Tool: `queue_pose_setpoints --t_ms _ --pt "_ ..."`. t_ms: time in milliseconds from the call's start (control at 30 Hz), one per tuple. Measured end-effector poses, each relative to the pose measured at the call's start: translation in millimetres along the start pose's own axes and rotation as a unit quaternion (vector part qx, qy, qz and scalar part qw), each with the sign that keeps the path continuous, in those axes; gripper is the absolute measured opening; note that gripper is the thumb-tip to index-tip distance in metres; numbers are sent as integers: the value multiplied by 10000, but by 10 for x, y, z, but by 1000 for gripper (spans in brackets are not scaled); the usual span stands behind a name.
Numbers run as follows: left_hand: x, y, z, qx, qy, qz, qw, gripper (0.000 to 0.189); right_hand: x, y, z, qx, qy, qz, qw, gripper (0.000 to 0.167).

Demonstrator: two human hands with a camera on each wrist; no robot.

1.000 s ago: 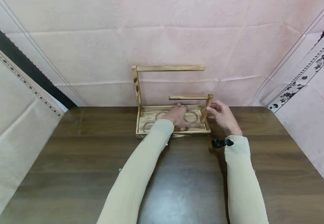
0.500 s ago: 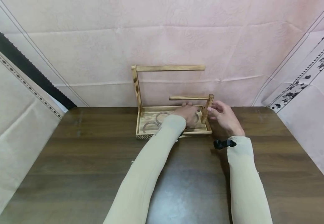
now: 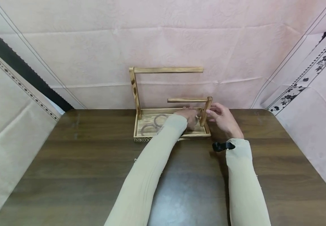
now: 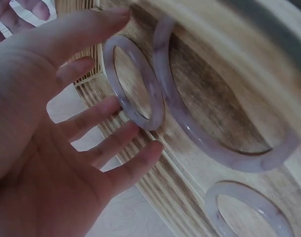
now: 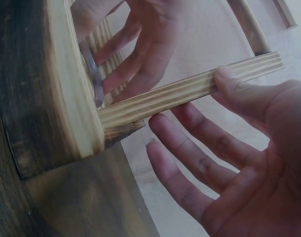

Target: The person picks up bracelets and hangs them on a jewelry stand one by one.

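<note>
A wooden bangle stand [image 3: 143,139] has a shallow tray, two posts and two bars. My left hand [image 3: 190,117] reaches into the tray's right part. Seen from the left wrist, that hand [image 4: 66,118] has its fingers spread, with fingertips at the edge of a pale lilac bangle [image 4: 149,81]. The thumb passes above this ring. A larger bangle [image 4: 190,131] lies beside it and another bangle [image 4: 211,200] lower down. My right hand [image 3: 223,119] pinches the short right post [image 5: 165,91] between thumb and fingers.
Two more bangles show at the tray's left, one in front [image 3: 142,129] and one behind [image 3: 155,120]. The tall left post [image 3: 135,94] carries a long bar [image 3: 168,70] above the tray. A pale cloth [image 3: 109,56] hangs behind the brown table [image 3: 81,175].
My left hand has moved right across the tray, uncovering the bangles on the left, then stayed near the right post. The right hand keeps its hold on the post.
</note>
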State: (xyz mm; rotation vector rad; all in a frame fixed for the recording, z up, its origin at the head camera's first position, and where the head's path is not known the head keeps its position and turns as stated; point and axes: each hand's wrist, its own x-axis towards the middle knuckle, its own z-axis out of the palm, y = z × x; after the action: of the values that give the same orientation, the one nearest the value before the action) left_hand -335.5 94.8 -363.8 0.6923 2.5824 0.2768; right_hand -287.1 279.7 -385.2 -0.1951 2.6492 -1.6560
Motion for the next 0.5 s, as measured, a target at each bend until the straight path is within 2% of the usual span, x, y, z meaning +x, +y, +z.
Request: queue_pose_setpoints --t_ms 67,300,467,500 --pt "-23 8 -4 152 15 72 9999 61 -1 -3 -11 -16 -17 45 10000 40" --pt "-191 16 -68 580 188 682 9958 42 28 -7 -32 -51 -22 161 9999 42" --pt "-167 -18 -75 724 31 712 9948 40 8 2 -33 -33 6 25 10000 42" --pt "-135 -34 -68 1597 -148 726 9844 35 4 5 -28 -32 15 -4 10000 42"
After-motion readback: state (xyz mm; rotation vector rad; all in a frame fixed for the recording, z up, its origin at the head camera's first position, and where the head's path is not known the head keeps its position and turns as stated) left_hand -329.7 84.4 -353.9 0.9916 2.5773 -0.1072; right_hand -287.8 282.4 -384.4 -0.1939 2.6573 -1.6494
